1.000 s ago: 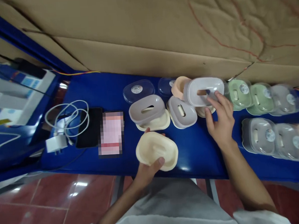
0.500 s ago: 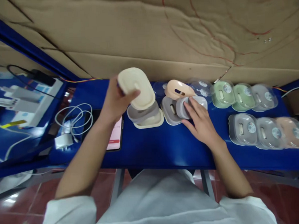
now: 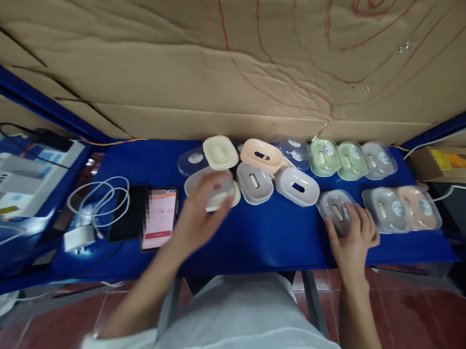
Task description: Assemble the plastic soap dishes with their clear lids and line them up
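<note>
My left hand (image 3: 194,215), smeared by motion, hovers at a grey oval soap tray (image 3: 194,181) and a cream tray (image 3: 219,202), its thumb and fingers apart. Behind it a cream oval piece (image 3: 221,151) rests near a clear lid (image 3: 191,161). My right hand (image 3: 355,230) is closed over the right side of a grey soap box with a clear lid (image 3: 332,206). Between my hands stand a grey tray with a cream insert (image 3: 254,183), a pale grey slotted tray (image 3: 296,185) and a peach slotted tray (image 3: 257,155).
Lidded soap boxes, green (image 3: 324,156) and peach (image 3: 418,206) among them, stand at the right. Clear lids (image 3: 294,151) lie at the back. On the left are a phone (image 3: 160,217), a coiled white cable (image 3: 97,200) and a power strip (image 3: 57,178). Cardboard (image 3: 173,68) walls the back.
My left hand has set the cream piece down at the back and come lower. My right hand has left the pale grey tray and moved right to the lidded grey box, now apart from its row.
</note>
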Tool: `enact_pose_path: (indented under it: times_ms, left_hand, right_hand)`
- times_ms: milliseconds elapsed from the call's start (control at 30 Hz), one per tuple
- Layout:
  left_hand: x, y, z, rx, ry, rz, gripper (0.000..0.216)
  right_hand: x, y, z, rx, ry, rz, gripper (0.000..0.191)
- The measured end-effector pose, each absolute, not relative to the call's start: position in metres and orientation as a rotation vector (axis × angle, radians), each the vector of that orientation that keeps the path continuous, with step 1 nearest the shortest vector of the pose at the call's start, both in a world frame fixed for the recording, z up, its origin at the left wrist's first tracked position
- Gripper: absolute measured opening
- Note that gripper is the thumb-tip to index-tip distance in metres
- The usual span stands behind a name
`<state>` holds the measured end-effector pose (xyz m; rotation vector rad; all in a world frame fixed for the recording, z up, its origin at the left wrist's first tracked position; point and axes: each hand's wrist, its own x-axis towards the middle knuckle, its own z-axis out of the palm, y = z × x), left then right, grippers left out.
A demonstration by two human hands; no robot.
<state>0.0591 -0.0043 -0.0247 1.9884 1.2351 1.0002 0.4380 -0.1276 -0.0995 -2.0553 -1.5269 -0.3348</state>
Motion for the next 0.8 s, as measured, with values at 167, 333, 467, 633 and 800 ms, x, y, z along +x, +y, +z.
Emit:
enact_pose_path:
  times_ms: [167, 333, 467, 633, 800]
  left_hand:
    - [0.109, -0.113, -0.072, 1.527, 0.845, 0.829, 0.068]
    - [0.120, -0.110, -0.106, 1.216, 0.625, 0.937, 0.104]
    - [0.106, -0.096, -0.095, 1.054, 0.597, 0.997, 0.099]
    - [0.096, -0.104, -0.080, 0.881, 0.721, 1.211, 0.103]
    - [0.100, -0.108, -0.077, 0.728, 0.883, 1.358, 0.093]
  right_hand:
    - [0.420, -0.160, -0.095, -1.863, -1.531, -0.030, 0.064]
    - [0.354, -0.182, -0.093, -1.441, -1.770, 0.516, 0.061]
    - [0.332, -0.138, -0.076, -1.217, -1.748, 0.774, 0.055]
    - [0.355, -0.014, -0.048, -1.238, -1.928, 0.358, 0.057]
    - [0.330, 0.016, -0.026, -1.103, -2.208, 0.258, 0.058]
